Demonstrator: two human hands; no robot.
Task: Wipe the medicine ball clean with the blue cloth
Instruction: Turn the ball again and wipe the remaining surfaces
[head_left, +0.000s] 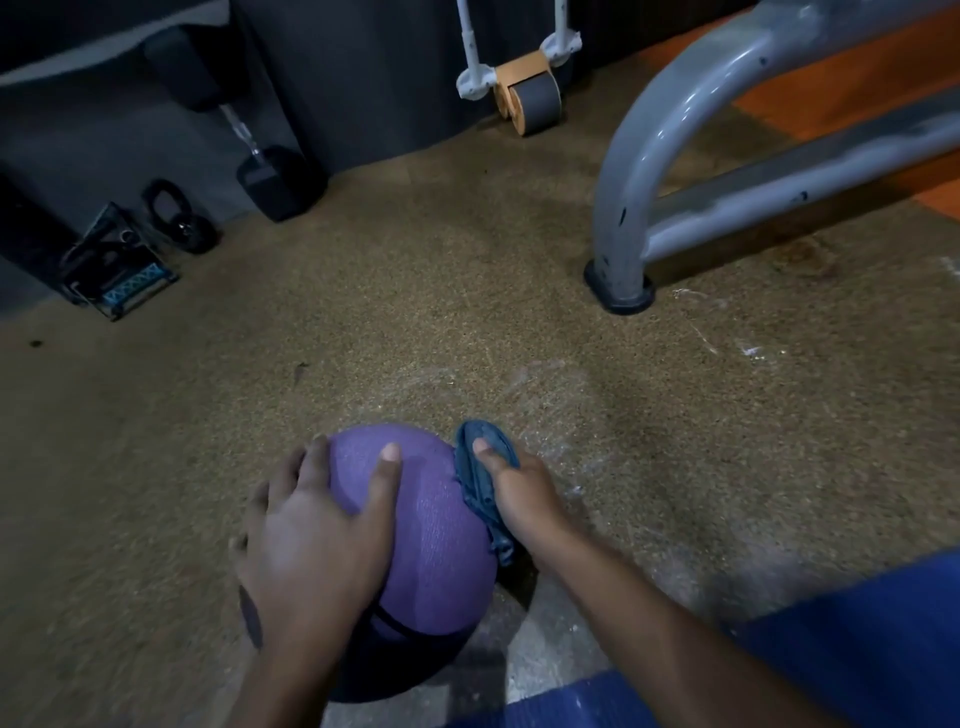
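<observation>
A purple textured medicine ball (436, 525) rests on the speckled brown floor at the bottom centre of the head view. My left hand (311, 540) lies spread over the ball's left side, thumb on top, steadying it. My right hand (519, 493) presses a bunched blue cloth (480, 483) against the ball's right side, with the thumb on top of the cloth. The lower part of the ball is in shadow and partly hidden by my left forearm.
A grey metal machine frame (691, 156) stands on a black foot (621, 291) at the right. A kettlebell (179, 218), a dumbbell (270, 176) and a wire rack (117, 265) sit along the dark wall at left. A wheeled orange-and-grey roller (530, 98) stands at the back.
</observation>
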